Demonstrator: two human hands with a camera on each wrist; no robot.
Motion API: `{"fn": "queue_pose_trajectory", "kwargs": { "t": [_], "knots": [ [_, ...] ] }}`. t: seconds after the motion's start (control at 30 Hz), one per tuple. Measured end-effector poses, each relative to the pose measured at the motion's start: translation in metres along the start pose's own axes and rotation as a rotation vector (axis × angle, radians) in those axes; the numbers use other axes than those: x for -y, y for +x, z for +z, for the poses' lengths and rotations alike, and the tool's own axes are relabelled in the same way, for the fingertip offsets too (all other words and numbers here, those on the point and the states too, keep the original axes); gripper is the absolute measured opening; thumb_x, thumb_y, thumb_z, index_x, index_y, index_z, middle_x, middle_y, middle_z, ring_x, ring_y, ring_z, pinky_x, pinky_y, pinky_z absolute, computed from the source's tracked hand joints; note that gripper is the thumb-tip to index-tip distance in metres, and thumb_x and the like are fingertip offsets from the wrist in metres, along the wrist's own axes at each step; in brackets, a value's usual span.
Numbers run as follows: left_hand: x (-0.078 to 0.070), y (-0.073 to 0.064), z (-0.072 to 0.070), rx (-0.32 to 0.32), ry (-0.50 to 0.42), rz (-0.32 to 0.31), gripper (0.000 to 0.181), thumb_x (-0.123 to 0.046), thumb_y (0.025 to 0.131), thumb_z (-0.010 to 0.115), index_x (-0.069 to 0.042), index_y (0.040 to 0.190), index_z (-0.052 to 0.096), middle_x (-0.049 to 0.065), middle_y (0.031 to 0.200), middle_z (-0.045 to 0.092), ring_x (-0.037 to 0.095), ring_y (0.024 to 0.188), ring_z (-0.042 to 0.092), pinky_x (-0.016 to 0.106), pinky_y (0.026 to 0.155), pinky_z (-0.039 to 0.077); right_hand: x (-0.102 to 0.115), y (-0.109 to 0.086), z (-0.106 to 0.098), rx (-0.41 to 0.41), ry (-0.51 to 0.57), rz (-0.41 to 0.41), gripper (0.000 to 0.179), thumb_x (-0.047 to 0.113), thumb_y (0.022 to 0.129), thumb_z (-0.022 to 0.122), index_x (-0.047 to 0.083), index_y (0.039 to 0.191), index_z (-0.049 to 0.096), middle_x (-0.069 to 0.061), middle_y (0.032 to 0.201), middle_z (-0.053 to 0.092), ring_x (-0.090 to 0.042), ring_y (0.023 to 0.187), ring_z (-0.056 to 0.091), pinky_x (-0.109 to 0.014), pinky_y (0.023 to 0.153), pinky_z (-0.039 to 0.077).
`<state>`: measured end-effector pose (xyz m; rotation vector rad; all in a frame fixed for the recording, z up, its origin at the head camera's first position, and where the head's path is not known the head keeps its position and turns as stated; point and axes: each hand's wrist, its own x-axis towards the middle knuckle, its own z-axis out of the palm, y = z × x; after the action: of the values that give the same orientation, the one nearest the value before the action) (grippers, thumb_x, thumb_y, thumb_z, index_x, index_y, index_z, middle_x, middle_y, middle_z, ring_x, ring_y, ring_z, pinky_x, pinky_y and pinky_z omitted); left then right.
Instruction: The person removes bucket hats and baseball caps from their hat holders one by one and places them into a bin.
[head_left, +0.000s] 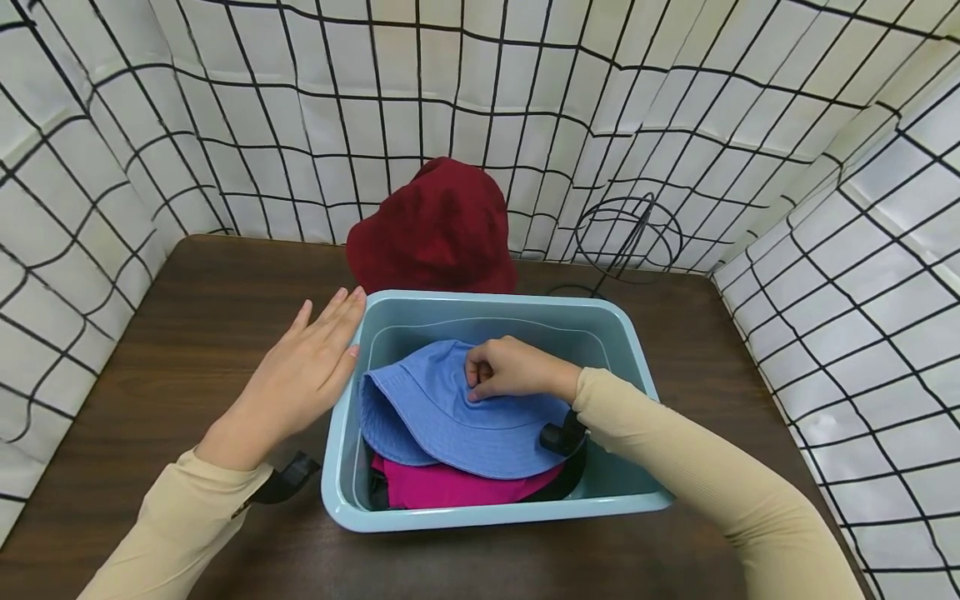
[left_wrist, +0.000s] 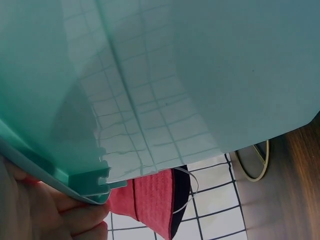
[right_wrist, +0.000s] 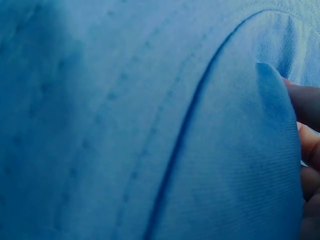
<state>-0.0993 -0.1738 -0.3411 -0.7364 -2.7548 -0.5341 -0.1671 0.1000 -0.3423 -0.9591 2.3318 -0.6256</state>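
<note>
Your right hand (head_left: 517, 368) pinches the blue hat (head_left: 465, 421) near its top, inside the bin (head_left: 495, 517), over pink cloth (head_left: 465, 487) at six o'clock. Your left hand (head_left: 296, 379), straight-fingered, touches the bin at ten, likely steadying it.

We see a soft blue bucket hat (head_left: 480, 442) lying crown up inside a glossy pale blue bin (head_left: 495, 517), brim reaching toward the bin's left and near edges.
</note>
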Motion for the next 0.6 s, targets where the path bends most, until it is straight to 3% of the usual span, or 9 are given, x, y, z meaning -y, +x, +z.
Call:
{"fn": "queue_pose_trajectory", "kwargs": {
  "t": [0.6],
  "knots": [
    [-0.0021, 0.0008, -0.0019, 0.033, 0.011, -0.02, 0.056, -0.016, 0.096, 0.045, 0.007, 0.144, 0.027, 0.022, 0.148, 0.031, 0.036, 0.138, 0.024, 0.055, 0.111, 0.013, 0.0012, -0.0017, -0.0011, 0.009, -0.003, -0.006, 0.017, 0.015, 0.083, 0.073, 0.011, 0.078, 0.058, 0.005, 0.061, 0.049, -0.006, 0.057, 0.045, -0.018, 0.053, 0.036]
  ]
}}
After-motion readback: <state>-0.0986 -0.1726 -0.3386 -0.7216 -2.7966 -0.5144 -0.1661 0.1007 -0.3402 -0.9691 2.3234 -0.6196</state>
